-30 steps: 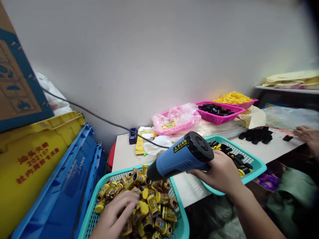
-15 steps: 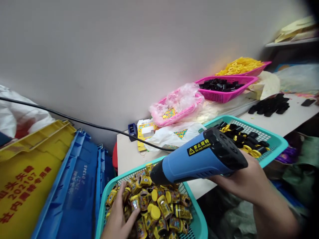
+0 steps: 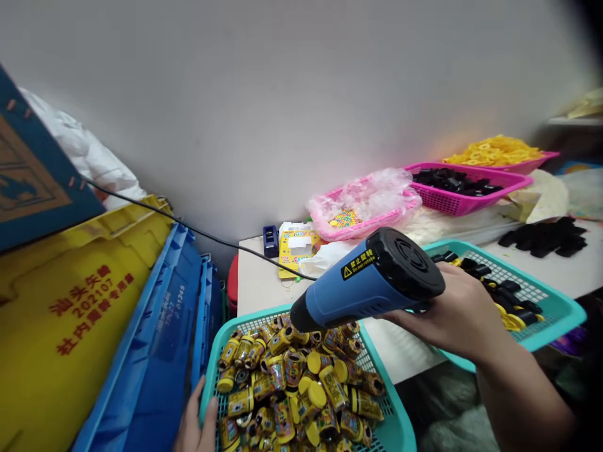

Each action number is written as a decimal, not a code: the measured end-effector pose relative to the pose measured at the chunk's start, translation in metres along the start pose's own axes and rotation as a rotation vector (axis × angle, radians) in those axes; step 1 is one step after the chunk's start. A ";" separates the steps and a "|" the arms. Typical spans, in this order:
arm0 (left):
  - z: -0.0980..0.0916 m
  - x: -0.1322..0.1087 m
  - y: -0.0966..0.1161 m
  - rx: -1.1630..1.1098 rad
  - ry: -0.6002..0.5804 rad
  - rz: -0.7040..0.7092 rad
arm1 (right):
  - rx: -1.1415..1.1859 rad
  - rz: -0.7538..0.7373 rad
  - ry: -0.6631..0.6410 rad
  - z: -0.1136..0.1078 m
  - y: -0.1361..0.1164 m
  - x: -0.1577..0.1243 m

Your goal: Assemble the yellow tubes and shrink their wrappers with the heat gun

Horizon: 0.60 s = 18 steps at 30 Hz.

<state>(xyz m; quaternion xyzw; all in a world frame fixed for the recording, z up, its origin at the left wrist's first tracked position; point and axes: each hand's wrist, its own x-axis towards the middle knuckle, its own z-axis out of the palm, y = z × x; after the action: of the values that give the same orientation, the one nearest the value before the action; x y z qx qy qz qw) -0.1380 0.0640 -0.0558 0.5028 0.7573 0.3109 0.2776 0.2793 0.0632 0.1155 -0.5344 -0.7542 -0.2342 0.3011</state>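
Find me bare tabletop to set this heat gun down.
Bare white tabletop lies between the lower teal basket and upper teal basket, under the heat gun in the right hand. More shows right of the upper basket, below the black pieces. Crowded: the lower basket, packed with yellow-capped bottles, and the wall side, with pink baskets.

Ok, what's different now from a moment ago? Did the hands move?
The left hand has come out of the pile of yellow-capped bottles and is now low beside the rim of the teal basket. The right hand holds the same blue heat gun above the basket. The bottles stay in the basket.
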 end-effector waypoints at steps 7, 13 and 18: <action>0.001 -0.001 0.001 -0.098 -0.055 -0.016 | -0.052 -0.138 -0.016 -0.002 -0.010 0.037; 0.001 -0.004 0.002 -0.147 -0.059 -0.046 | -0.087 -0.261 -0.076 0.002 -0.029 0.071; 0.000 -0.003 0.007 -0.238 -0.029 -0.066 | -0.106 -0.291 -0.109 0.005 -0.039 0.085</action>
<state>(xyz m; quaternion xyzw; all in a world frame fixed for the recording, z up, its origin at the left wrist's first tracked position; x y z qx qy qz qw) -0.1329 0.0632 -0.0495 0.4457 0.7270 0.3820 0.3562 0.2205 0.1108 0.1703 -0.4465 -0.8255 -0.2854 0.1942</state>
